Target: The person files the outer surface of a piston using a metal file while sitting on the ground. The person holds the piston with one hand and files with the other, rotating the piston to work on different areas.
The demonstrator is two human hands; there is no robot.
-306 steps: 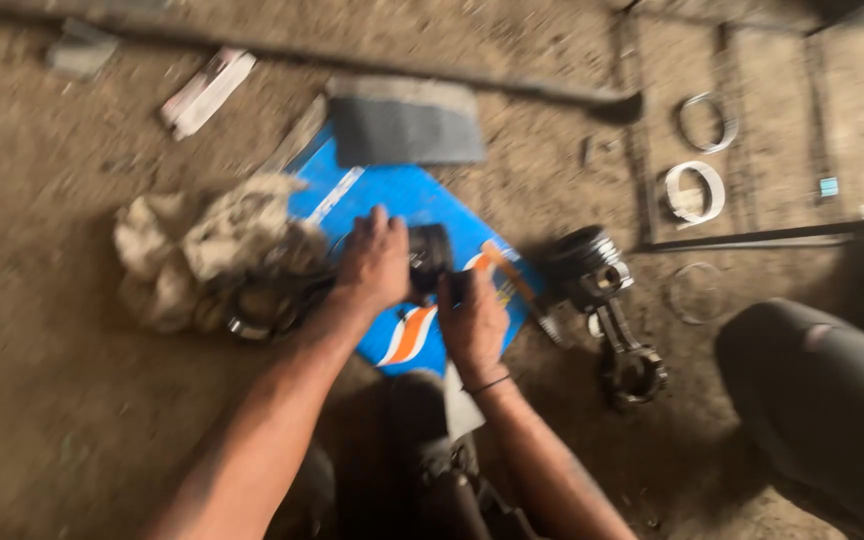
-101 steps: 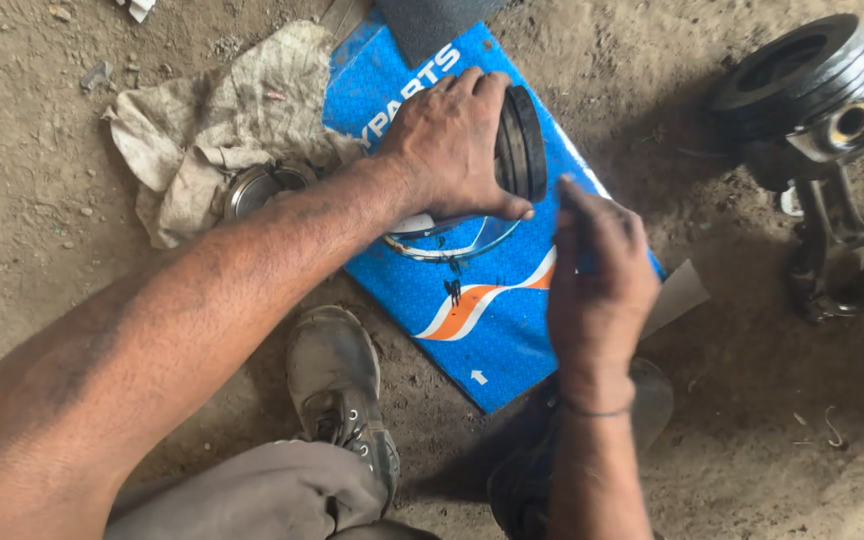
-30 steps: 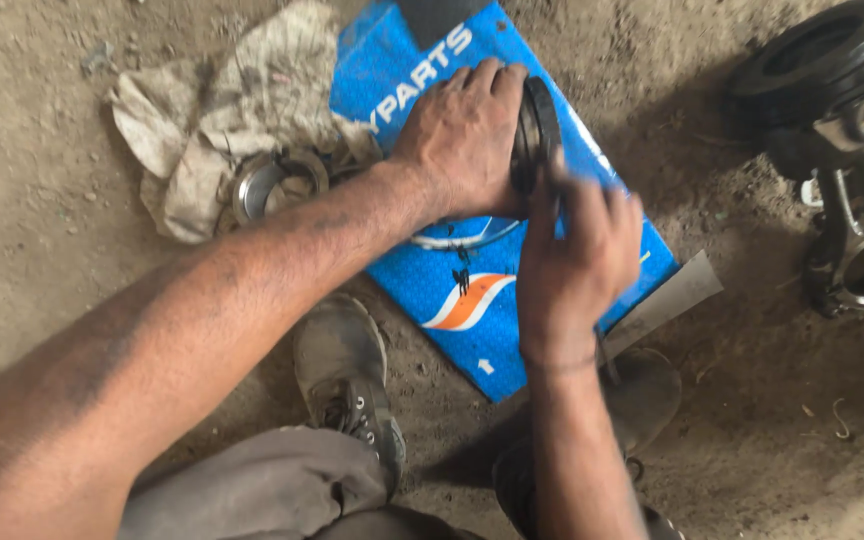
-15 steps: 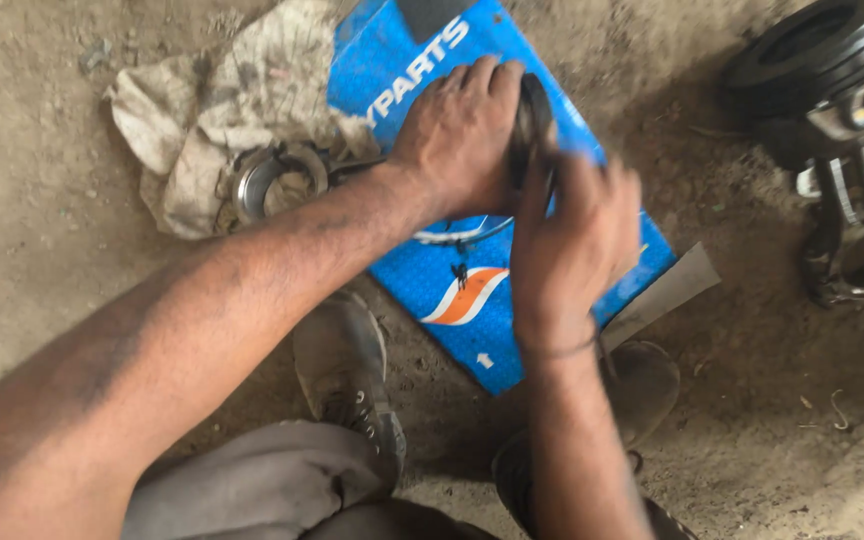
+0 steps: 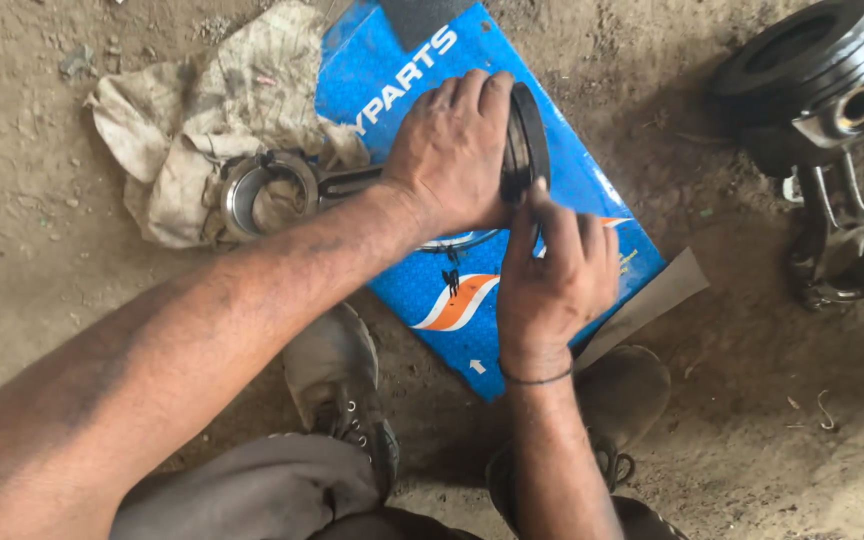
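Observation:
My left hand (image 5: 450, 150) clasps the dark crown of a piston (image 5: 530, 140) that lies on its side over a blue cardboard box (image 5: 592, 190). Its connecting rod (image 5: 267, 190) runs left, the big-end ring resting on a dirty rag (image 5: 192, 120). My right hand (image 5: 557, 275) sits just below the piston crown, index finger and thumb pinched on a thin ring at the piston's edge. Most of the piston body is hidden under my left hand.
A second piston with connecting rod (image 5: 832, 130) lies on the dirt floor at the upper right. My two shoes (image 5: 337, 380) are planted below the box, knees at the bottom edge. A grey card strip (image 5: 652, 300) pokes out from under the box.
My right hand has moved up from the box to the piston's rim and pinched on the ring. The left hand stays on the piston.

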